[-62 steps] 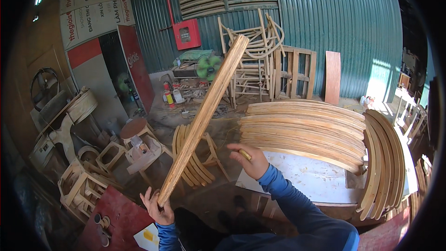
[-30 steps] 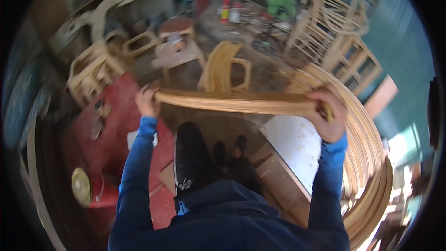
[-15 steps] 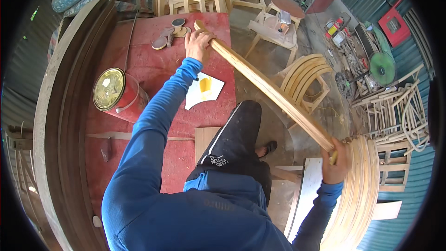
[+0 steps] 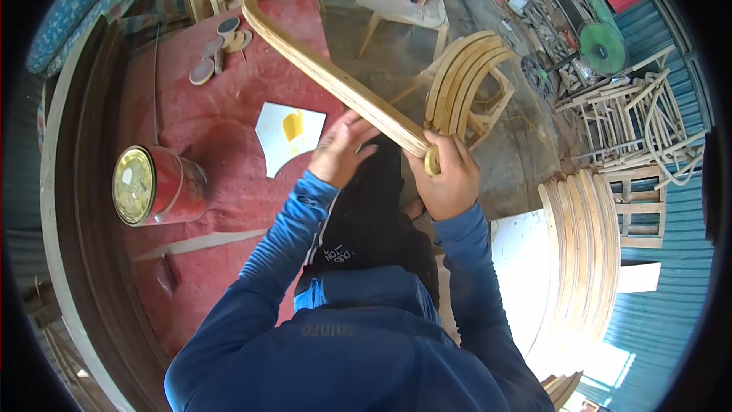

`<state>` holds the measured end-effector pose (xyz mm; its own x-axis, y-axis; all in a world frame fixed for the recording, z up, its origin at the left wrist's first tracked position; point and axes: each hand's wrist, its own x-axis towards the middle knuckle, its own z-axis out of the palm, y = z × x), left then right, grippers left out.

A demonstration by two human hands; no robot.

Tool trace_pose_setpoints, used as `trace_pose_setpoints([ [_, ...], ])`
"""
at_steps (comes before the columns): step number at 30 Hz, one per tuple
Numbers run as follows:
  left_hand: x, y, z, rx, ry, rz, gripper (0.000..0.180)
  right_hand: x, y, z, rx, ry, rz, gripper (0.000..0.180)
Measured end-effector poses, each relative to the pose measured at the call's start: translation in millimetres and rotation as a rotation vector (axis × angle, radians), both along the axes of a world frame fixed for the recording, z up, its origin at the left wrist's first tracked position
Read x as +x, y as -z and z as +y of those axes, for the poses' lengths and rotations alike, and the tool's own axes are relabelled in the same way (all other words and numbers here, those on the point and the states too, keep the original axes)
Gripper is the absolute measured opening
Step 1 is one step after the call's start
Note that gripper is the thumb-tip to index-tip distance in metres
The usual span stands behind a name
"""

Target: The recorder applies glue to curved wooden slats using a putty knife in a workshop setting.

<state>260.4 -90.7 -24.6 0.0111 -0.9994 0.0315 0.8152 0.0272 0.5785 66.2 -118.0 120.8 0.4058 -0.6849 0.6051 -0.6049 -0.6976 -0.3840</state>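
Looking down from the head camera, I see a curved wooden piece (image 4: 335,84) slanting across the upper middle of the view, its far end over the left-hand red table (image 4: 252,198) and its near end just in front of the person's body. The right hand (image 4: 451,183) is closed around that near end, thumb on top, with a small yellow object (image 4: 432,160) also in its grip; I cannot tell exactly what that object is. The left hand (image 4: 339,151) is open and slightly blurred, fingers spread, beside the lower edge of the wood; I cannot tell whether it touches. On the red table I find a white sheet (image 4: 273,141) with a yellow smear near the left hand, a red bucket (image 4: 174,183) with a yellowish round top further left, and several small round discs (image 4: 202,72) near the wood's far end. Dark curved boards (image 4: 84,221) stand along the table's left side. Beyond the right hand, more curved pieces (image 4: 457,84) lean together by a wooden frame, and a larger pile of pale curved wood (image 4: 583,252) rests on a white-topped table (image 4: 522,259) to the right.
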Motion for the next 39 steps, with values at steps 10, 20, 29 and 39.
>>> trace_pose_setpoints([
  [10,-67,-24,-19,-0.339,0.066,0.482,0.067,18,9,14,0.096,0.023,-0.031,0.034],
  [20,-5,-29,8,-0.336,-0.085,0.585,0.047,-23,-33,11,0.217,0.008,-0.169,0.015],
  [29,69,-90,21,-0.372,-0.087,0.569,0.048,-48,-38,-21,0.579,0.149,-0.483,0.056],
  [39,136,-164,3,-0.583,-0.089,0.537,0.048,-28,7,-16,1.001,-0.185,-1.065,0.024],
])
